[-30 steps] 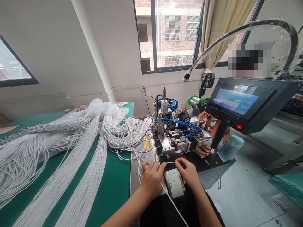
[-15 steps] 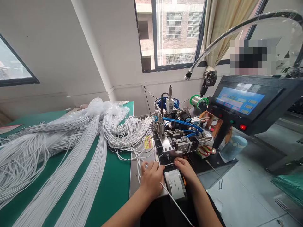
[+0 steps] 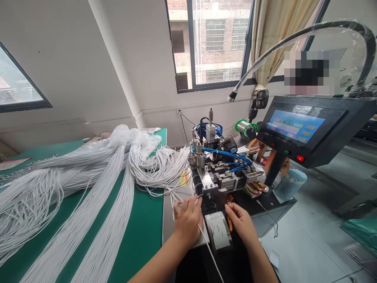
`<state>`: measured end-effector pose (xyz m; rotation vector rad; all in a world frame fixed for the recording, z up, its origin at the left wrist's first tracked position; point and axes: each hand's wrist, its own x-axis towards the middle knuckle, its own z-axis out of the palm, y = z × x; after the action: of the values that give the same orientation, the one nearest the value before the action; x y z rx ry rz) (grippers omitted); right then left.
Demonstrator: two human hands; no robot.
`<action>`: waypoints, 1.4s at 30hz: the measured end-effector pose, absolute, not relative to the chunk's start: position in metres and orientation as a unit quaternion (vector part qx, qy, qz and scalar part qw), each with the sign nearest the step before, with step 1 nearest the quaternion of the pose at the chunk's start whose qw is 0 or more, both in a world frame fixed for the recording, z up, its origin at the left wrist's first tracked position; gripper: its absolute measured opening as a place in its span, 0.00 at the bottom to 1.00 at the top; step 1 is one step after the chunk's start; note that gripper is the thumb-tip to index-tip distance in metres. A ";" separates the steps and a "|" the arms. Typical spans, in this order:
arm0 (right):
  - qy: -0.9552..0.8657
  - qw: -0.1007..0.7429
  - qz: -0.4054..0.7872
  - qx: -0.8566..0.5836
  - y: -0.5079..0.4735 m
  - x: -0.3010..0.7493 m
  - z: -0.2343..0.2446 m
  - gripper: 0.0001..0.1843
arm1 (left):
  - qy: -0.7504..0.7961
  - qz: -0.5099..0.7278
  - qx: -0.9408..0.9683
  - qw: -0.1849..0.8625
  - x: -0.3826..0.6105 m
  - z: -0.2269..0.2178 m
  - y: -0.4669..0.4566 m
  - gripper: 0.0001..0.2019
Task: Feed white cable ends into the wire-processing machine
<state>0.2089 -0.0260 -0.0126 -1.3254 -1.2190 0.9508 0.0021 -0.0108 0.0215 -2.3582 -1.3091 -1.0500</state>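
R hand [image 3: 240,223] farther R now, wht cable [image 3: 207,246] diag. toward btm-R

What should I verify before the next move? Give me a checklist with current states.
1. Control screen lit: ok.
2. Red switch glowing: ok.
3. White cable at the left hand: ok, it runs out from the hand's edge.
4. Right hand holding something: cannot tell, its fingertips are too small to read.
5. Cable loops kept away from the machine: not ok, they crowd its left side.
6. Cable end position: cannot tell, too small to make out.
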 end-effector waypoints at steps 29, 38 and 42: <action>-0.380 0.622 0.445 -0.520 -0.075 0.210 0.003 0.18 | -0.166 -0.355 -0.915 0.099 -0.002 0.027 -0.019 0.14; -0.410 0.612 0.440 -0.514 -0.056 0.202 -0.001 0.20 | -0.255 -0.359 -0.887 0.137 0.001 0.026 -0.017 0.06; -0.415 0.607 0.441 -0.515 -0.047 0.198 0.003 0.21 | -0.282 -0.363 -0.875 0.154 0.001 0.023 -0.015 0.06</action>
<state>0.1975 -0.0475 0.0030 -1.1910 -0.9584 1.0190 0.0008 -0.0146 0.0227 -2.5071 -0.8073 -1.0408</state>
